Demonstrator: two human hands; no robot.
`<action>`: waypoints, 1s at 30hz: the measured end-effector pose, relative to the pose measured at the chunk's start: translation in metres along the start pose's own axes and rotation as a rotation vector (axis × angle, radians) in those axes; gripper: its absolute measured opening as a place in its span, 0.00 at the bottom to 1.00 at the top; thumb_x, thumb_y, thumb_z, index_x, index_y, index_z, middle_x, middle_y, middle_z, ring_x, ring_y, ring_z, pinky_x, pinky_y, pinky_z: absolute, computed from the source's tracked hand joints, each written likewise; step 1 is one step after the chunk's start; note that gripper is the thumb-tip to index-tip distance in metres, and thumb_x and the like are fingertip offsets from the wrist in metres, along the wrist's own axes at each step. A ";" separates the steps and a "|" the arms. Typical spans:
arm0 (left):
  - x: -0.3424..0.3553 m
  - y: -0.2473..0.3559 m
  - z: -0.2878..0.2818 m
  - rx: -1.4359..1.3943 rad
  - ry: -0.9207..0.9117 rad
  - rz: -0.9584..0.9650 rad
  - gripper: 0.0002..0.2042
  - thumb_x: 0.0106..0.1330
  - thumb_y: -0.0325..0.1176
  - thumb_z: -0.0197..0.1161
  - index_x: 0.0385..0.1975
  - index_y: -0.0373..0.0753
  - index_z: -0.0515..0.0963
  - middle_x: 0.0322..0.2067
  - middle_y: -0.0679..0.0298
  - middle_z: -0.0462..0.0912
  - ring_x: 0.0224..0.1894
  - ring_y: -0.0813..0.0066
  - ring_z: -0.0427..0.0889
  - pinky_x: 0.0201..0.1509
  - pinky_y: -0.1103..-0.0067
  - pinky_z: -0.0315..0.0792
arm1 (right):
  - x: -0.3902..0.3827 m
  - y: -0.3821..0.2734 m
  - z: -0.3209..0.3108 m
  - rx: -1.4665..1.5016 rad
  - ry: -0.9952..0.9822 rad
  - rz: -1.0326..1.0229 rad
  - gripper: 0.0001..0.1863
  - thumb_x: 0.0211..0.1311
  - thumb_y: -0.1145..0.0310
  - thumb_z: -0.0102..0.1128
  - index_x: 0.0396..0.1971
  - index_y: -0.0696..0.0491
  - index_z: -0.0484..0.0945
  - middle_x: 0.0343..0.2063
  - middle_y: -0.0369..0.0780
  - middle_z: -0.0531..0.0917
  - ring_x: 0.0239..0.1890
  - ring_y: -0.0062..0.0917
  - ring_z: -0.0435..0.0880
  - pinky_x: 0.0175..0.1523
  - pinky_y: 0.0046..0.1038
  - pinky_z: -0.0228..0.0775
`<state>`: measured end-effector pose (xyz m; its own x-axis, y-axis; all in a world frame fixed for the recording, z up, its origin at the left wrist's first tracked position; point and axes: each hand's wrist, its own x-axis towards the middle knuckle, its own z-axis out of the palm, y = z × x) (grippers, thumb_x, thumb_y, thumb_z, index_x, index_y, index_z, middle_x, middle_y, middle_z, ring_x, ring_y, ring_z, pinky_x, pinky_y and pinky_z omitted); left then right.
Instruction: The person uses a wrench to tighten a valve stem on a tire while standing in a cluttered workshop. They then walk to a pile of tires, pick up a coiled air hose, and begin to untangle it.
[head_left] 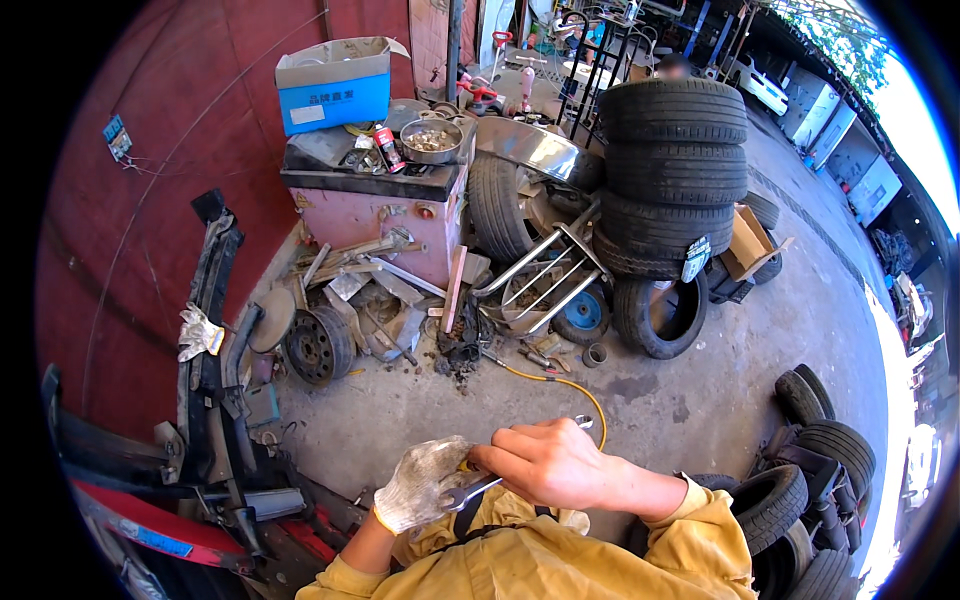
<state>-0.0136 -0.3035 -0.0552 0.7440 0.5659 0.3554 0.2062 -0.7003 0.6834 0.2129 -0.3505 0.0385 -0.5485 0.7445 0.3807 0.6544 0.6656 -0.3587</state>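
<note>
My left hand (pixel 424 486) wears a soiled white work glove, and its fingers are curled closed in front of my body. What it holds is mostly hidden; a small yellowish bit shows between the glove and my other hand's fingertips. My bare right hand (pixel 548 463) is closed and meets the glove from the right. A metal combination wrench (pixel 480 487) runs under that hand, its open jaw beside the glove and its ring end above the knuckles. Both arms are in yellow sleeves.
Ahead, a tyre stack (pixel 675 165) stands beside a metal rack (pixel 550 285) and a pink cabinet (pixel 375 225) bearing a blue box (pixel 335 95). A yellow hose (pixel 575 385) crosses the concrete. Car bumpers (pixel 170 530) lie left; loose tyres (pixel 835 450) lie right. Another person is partly visible behind the stack.
</note>
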 end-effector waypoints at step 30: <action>0.018 0.010 0.007 -0.045 -0.117 -0.160 0.18 0.53 0.38 0.69 0.41 0.38 0.76 0.35 0.55 0.80 0.38 0.49 0.80 0.40 0.65 0.75 | -0.011 0.007 0.006 -0.181 0.055 0.017 0.13 0.46 0.70 0.58 0.33 0.57 0.73 0.22 0.35 0.71 0.22 0.22 0.77 0.22 0.24 0.70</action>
<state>0.0066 -0.3030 -0.0465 0.7735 0.6119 0.1650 0.3009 -0.5838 0.7541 0.2206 -0.3537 0.0264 -0.5110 0.7480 0.4237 0.7489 0.6293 -0.2077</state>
